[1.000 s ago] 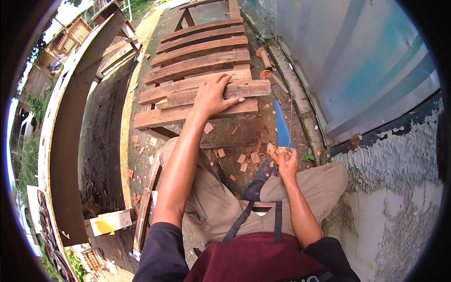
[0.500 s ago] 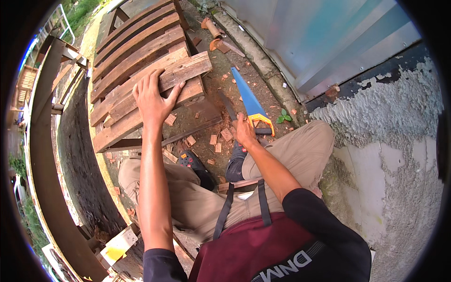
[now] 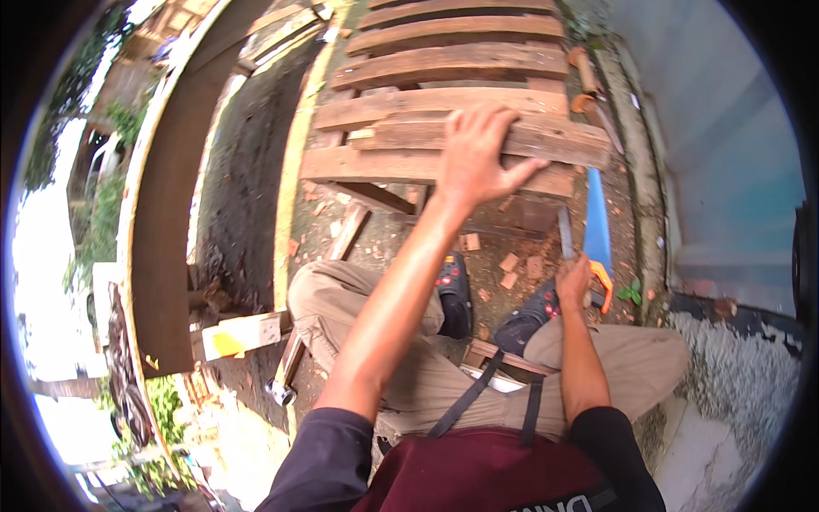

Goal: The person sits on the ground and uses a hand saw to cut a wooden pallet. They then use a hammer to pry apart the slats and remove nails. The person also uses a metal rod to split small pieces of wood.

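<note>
A short, rough wooden block lies across the front slats of a low wooden slatted bench. My left hand rests over this block, fingers across its top and thumb along its near side. Low on the right, my right hand is closed around a tool with a flat metal blade pointing up and away from me; its handle is hidden in my fist. Just right of that hand stands a hand saw with a blue blade and a yellow and black handle.
Wood chips litter the ground between the bench and my feet. A hammer lies beside my left knee. Another wooden-handled tool lies right of the bench, along a concrete kerb. A metal sheet wall bounds the right.
My view has swung left, so the bench and both hands appear farther right. My left hand stays on the wooden block, and the bladed tool remains in my right hand.
</note>
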`<state>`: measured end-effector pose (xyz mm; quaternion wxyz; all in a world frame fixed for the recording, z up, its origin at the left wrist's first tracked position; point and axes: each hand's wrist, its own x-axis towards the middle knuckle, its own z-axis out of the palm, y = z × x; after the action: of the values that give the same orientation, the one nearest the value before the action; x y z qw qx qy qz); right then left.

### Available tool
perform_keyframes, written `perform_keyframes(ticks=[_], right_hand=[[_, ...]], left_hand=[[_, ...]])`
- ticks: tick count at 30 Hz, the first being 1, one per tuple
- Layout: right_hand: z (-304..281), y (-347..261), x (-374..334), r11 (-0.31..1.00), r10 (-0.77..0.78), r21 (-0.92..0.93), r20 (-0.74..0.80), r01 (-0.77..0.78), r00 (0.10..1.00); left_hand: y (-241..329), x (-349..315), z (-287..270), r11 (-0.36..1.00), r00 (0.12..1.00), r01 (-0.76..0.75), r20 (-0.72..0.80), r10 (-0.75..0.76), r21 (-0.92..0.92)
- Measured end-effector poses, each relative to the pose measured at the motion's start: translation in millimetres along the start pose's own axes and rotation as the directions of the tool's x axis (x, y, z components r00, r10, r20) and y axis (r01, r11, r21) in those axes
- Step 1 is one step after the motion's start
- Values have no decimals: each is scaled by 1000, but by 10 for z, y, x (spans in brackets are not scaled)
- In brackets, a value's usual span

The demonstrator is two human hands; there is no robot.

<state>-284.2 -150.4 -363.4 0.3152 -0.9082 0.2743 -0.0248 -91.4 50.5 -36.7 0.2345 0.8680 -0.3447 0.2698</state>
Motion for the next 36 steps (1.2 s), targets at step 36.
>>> perform_keyframes(ticks=[36], right_hand=[[-34,-1426,-26,762,127,645,-70,-52,989]], left_hand=[[-509,-3984,-450,-47,-27,698,38,-999,-714]])
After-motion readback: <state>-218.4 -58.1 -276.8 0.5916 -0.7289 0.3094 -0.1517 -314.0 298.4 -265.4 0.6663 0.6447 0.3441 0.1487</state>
